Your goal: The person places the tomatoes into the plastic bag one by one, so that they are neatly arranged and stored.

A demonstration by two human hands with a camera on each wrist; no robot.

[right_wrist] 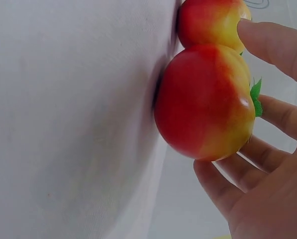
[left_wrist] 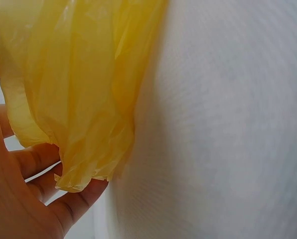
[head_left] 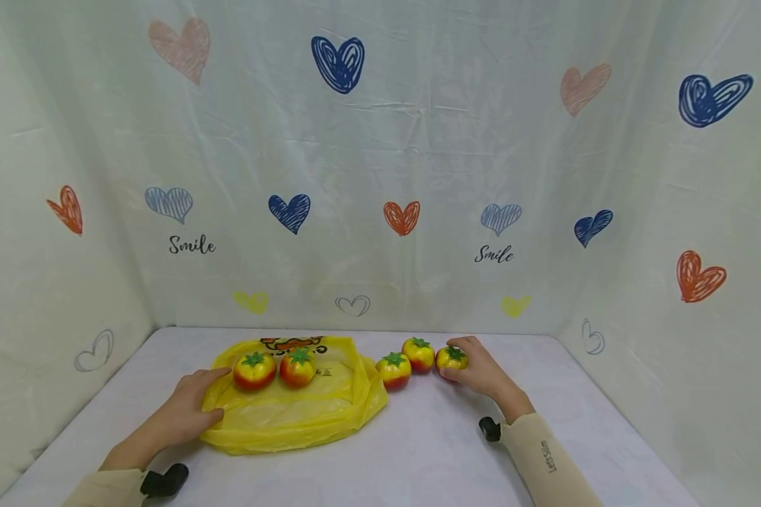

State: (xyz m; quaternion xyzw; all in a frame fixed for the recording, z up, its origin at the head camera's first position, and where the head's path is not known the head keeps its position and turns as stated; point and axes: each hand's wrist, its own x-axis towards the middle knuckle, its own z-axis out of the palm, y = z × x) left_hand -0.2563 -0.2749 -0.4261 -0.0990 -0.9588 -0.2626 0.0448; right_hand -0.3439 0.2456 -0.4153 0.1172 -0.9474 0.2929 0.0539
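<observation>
A yellow plastic bag (head_left: pixel 292 412) lies on the white table with two red-and-yellow tomatoes (head_left: pixel 254 370) (head_left: pixel 297 366) in its upper part. My left hand (head_left: pixel 211 401) holds the bag's left edge, and in the left wrist view the bag (left_wrist: pixel 78 99) folds over my fingers (left_wrist: pixel 39 159). Three more tomatoes stand in a row to the right of the bag. My right hand (head_left: pixel 463 366) grips the rightmost tomato (head_left: pixel 452 358), which still rests on the table. In the right wrist view my fingers (right_wrist: pixel 268 45) curl round that tomato (right_wrist: pixel 206 99), and a second tomato (right_wrist: pixel 211 22) touches it.
The other two loose tomatoes (head_left: pixel 394 370) (head_left: pixel 419 354) sit between the bag and my right hand. White cloth walls printed with hearts (head_left: pixel 380 176) close the table at the back and on both sides. The white tabletop (head_left: pixel 418 451) shows in front of the bag.
</observation>
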